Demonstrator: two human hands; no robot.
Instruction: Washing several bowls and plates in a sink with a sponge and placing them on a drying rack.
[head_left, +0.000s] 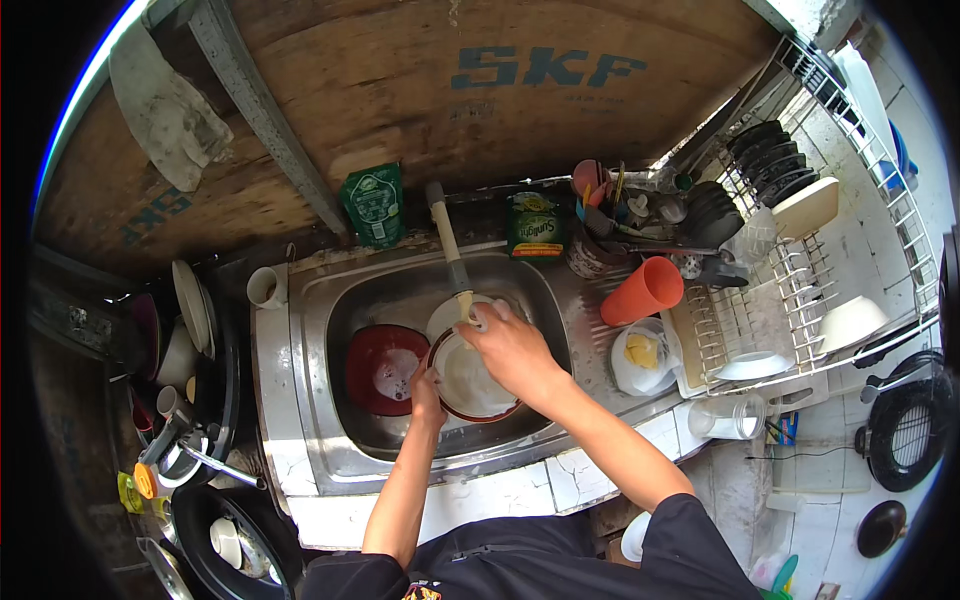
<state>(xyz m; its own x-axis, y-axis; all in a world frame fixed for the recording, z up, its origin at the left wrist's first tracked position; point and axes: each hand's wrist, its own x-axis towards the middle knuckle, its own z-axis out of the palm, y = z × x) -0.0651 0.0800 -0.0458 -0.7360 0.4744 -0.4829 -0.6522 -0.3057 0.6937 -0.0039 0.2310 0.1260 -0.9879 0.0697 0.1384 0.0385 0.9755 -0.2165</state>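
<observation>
My left hand (427, 394) grips the left rim of a round plate (474, 379) with a brown edge, held over the steel sink basin (345, 300). At the mouth of a plastic pipe tap (448, 240) is my right hand (504, 337), its fingers bent around the tap's end; whether it grips the tap cannot be told. A white dish (442, 319) lies partly hidden behind the held plate. To the left, a dark red square plate (367, 371) with suds rests in the basin.
Right of the basin stand an orange cup (637, 292) and a bowl with a yellow sponge (641, 351). Farther right is a wire dish rack (806, 300) with dishes. Green detergent pouches (534, 225) stand behind the sink. A mug (266, 288) sits at its left corner, near stacked pans.
</observation>
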